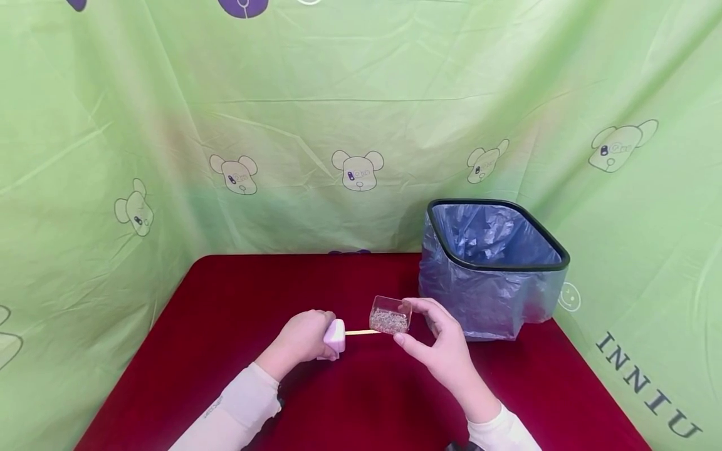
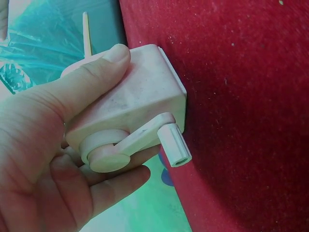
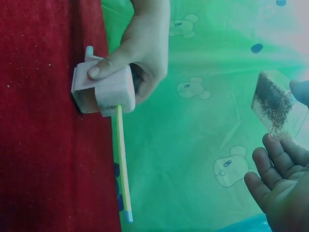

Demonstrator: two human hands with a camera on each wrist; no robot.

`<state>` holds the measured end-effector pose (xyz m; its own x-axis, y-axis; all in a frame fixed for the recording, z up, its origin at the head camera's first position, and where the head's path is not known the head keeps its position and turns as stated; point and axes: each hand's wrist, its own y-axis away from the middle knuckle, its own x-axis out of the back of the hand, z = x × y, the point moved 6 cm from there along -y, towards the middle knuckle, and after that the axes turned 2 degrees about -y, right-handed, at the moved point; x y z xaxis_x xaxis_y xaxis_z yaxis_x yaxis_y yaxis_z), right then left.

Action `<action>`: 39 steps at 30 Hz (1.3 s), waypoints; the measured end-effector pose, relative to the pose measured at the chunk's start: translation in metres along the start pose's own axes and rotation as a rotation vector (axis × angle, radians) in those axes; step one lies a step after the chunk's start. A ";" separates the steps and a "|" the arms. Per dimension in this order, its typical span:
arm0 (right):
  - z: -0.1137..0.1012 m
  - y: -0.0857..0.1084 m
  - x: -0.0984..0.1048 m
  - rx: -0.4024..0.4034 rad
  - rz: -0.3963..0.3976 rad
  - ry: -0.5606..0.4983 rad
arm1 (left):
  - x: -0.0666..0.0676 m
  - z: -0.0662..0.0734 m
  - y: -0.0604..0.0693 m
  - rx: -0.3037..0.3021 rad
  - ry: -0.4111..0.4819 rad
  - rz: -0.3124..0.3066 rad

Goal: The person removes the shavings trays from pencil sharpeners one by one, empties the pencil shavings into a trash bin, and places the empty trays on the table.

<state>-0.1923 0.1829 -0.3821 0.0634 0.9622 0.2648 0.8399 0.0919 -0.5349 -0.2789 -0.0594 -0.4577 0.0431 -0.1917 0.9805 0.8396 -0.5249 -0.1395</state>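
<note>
My left hand (image 1: 304, 335) grips a pale pink hand-crank pencil sharpener (image 1: 335, 338), thumb across its top in the left wrist view. A crank handle (image 2: 145, 135) sticks out of one end. From the opposite end projects a yellow pencil (image 3: 122, 159), pointing toward my right side. An opening (image 3: 88, 100) shows in the sharpener's body. My right hand (image 1: 445, 351) pinches a clear shavings drawer (image 1: 390, 315) between thumb and fingers. Pencil shavings (image 3: 275, 104) lie inside it. The drawer is held above the table, apart from the sharpener, tilted in the right wrist view.
A bin (image 1: 499, 269) with a black rim and blue plastic liner stands at the right back of the red-covered table (image 1: 254, 282). Green printed cloth (image 1: 361, 125) hangs behind and on both sides. Small specks dot the red cover in the wrist views.
</note>
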 end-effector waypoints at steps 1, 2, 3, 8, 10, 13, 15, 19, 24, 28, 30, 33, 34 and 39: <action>-0.001 -0.001 0.001 -0.001 0.004 -0.001 | 0.000 0.000 0.000 0.000 0.001 0.000; -0.003 -0.001 0.003 0.003 0.006 -0.001 | 0.000 0.000 0.000 -0.001 0.002 -0.001; -0.004 -0.002 0.004 0.008 0.011 0.004 | 0.000 0.000 0.000 -0.001 0.001 -0.002; -0.011 -0.006 0.009 0.030 0.021 0.016 | -0.002 -0.001 -0.001 -0.002 -0.005 -0.007; -0.013 -0.008 0.011 0.028 0.021 0.018 | -0.002 -0.002 -0.002 0.000 -0.009 -0.007; -0.017 -0.010 0.013 0.026 0.019 0.023 | -0.003 -0.002 -0.003 0.002 -0.013 -0.008; -0.018 -0.012 0.015 0.019 0.020 0.026 | -0.003 -0.003 -0.003 0.000 -0.013 -0.008; -0.020 -0.014 0.018 0.015 0.021 0.030 | -0.002 -0.003 -0.003 -0.001 -0.007 -0.008; -0.024 -0.016 0.022 0.031 0.034 0.035 | -0.003 -0.002 -0.002 -0.001 -0.006 -0.012; -0.027 -0.017 0.025 0.034 0.053 0.049 | -0.003 -0.001 -0.002 -0.004 -0.010 -0.008; -0.029 -0.018 0.026 0.037 0.058 0.063 | -0.003 -0.001 -0.002 -0.004 -0.012 -0.003; -0.032 -0.018 0.029 0.030 0.066 0.079 | -0.003 -0.001 -0.002 -0.002 -0.014 -0.002; -0.032 -0.019 0.030 0.028 0.068 0.083 | -0.003 -0.001 -0.002 -0.003 -0.012 -0.001; -0.034 -0.021 0.035 0.008 0.075 0.116 | -0.003 -0.002 -0.002 0.001 -0.010 0.000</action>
<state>-0.1893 0.2058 -0.3350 0.1884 0.9302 0.3149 0.8264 0.0231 -0.5626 -0.2814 -0.0592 -0.4604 0.0485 -0.1833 0.9819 0.8402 -0.5241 -0.1394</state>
